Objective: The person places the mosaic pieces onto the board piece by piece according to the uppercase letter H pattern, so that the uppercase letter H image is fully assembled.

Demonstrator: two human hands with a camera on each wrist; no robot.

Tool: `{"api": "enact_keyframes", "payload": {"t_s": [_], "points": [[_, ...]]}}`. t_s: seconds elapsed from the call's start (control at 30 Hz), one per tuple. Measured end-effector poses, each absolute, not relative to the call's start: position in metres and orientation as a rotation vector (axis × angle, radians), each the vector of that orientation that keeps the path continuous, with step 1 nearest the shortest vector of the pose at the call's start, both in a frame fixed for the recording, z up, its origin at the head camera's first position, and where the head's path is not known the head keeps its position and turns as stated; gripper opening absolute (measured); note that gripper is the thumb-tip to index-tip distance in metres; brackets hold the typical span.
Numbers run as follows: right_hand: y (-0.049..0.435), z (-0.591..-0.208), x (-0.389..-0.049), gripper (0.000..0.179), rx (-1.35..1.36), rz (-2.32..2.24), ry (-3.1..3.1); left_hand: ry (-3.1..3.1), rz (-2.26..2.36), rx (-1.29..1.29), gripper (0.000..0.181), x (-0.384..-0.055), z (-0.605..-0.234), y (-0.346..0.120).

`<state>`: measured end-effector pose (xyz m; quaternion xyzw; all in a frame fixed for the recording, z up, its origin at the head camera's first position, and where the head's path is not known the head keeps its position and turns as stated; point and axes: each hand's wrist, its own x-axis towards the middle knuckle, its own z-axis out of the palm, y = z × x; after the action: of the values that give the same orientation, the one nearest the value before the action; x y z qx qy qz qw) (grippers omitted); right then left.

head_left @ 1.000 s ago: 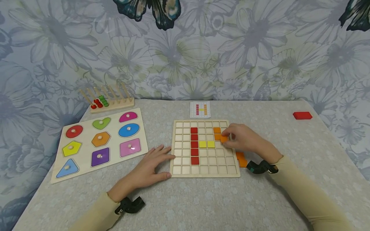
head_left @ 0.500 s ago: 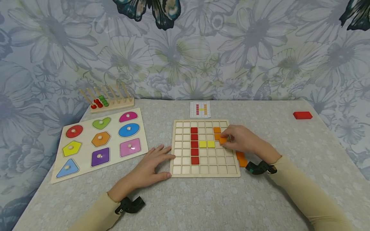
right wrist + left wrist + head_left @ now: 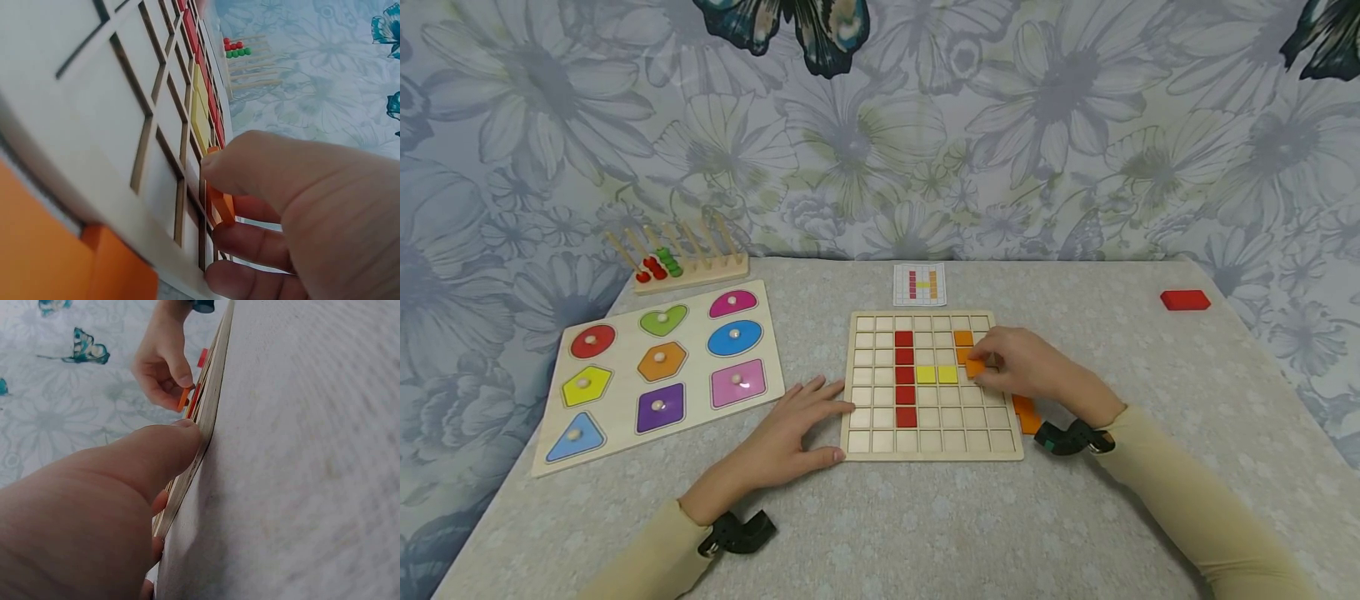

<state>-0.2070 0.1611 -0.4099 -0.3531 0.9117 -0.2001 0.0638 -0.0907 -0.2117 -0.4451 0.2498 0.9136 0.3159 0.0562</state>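
My right hand (image 3: 1022,362) pinches an orange square tile (image 3: 975,368) between thumb and fingers, tilted, close over the wooden grid board (image 3: 940,443). Just left of it lie two yellow tiles (image 3: 937,374). Farther back in the same column sit two orange tiles (image 3: 963,338). A column of several red tiles (image 3: 906,375) fills cells left of the yellow ones. My left hand (image 3: 790,429) rests on the table with fingers spread, its thumb and index fingertips at the board's left edge. In the left wrist view, the thumb (image 3: 169,447) touches the board's edge.
A pattern card (image 3: 920,285) lies behind the board. Orange tiles (image 3: 1027,414) lie against its right side, and red tiles (image 3: 1185,300) sit at the far right. On the left are a knobbed shape puzzle (image 3: 700,367) and a peg stand with beads (image 3: 692,273).
My right hand has shifted slightly left with the orange tile, bringing it closer to the cell beside the yellow tiles. The left hand has stayed still.
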Motion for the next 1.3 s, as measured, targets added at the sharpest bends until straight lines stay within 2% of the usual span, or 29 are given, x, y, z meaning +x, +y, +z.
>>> {"api": "enact_keyframes", "payload": {"t_s": [0.8,1.3], "points": [[0.1551,-0.4141,-0.2055,0.024,-1.139,-0.583,2.759,2.789,0.955,0.788,0.057,-0.0916,-0.4476,-0.212],[0.1632,-0.4131,-0.2053,0.024,-1.082,-0.618,2.769,2.791,0.952,0.788,0.055,-0.0923,-0.446,-0.2112]]}}
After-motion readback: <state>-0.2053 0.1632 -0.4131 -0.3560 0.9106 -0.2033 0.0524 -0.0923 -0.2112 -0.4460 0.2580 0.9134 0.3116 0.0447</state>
